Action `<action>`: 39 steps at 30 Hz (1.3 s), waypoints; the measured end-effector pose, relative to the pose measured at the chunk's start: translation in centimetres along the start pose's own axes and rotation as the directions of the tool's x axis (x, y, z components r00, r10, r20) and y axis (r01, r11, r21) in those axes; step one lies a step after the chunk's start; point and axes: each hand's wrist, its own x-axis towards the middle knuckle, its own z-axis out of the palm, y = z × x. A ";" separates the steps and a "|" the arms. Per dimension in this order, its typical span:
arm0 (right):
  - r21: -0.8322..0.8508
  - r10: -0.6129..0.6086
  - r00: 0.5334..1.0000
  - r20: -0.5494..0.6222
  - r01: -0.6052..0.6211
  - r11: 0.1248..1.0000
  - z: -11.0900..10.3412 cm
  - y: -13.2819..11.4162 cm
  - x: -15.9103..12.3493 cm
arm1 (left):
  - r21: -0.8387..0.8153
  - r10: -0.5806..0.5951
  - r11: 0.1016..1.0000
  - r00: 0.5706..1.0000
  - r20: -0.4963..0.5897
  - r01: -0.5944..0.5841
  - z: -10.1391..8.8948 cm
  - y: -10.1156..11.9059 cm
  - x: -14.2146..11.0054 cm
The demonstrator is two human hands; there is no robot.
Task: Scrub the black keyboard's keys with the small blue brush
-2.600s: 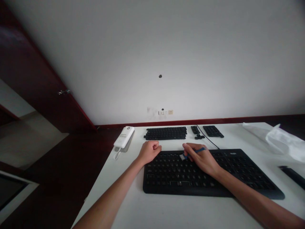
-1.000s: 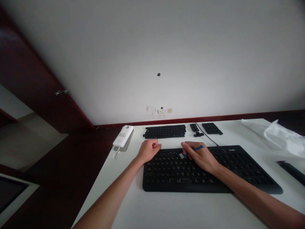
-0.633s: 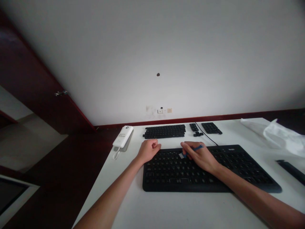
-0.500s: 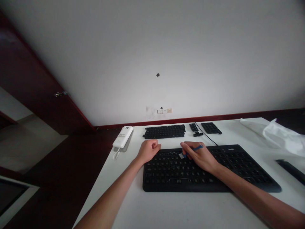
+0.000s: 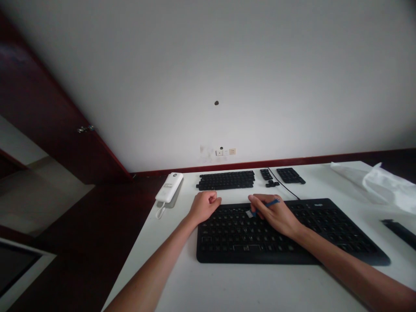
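A black keyboard body (image 5: 328,229) lies on the white table (image 5: 247,286) in front of me. My right hand (image 5: 276,215) holds a small blue-handled brush (image 5: 260,209) with its white bristles down on the upper middle rows of the keyboard. My left hand (image 5: 204,206) is a closed fist resting at the keyboard's far left corner, holding nothing that I can see.
Rows of removed black keycaps (image 5: 225,180) lie at the table's far edge, with smaller groups of keycaps (image 5: 290,175) to their right and a cable (image 5: 282,186) between. A white power bank (image 5: 169,187) sits far left. A white plastic bag (image 5: 386,186) and a dark object (image 5: 401,232) are at the right.
The brush tip has shifted only slightly over the same keyboard rows. My left fist has stayed at the corner. The view has moved a little.
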 end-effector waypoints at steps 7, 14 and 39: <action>-0.005 -0.020 1.000 -0.001 0.020 1.000 0.1 0.4 0.1 | 0.015 -0.001 1.000 1.000 0.001 0.001 0.0 0.0 0.1; -0.029 -0.011 1.000 -0.002 0.011 1.000 0.0 0.2 0.1 | 0.015 -0.005 1.000 1.000 0.004 0.005 0.0 0.1 0.0; -0.018 -0.015 1.000 0.001 0.015 1.000 0.0 0.4 0.0 | 0.001 0.012 1.000 1.000 0.004 -0.012 0.0 0.1 0.1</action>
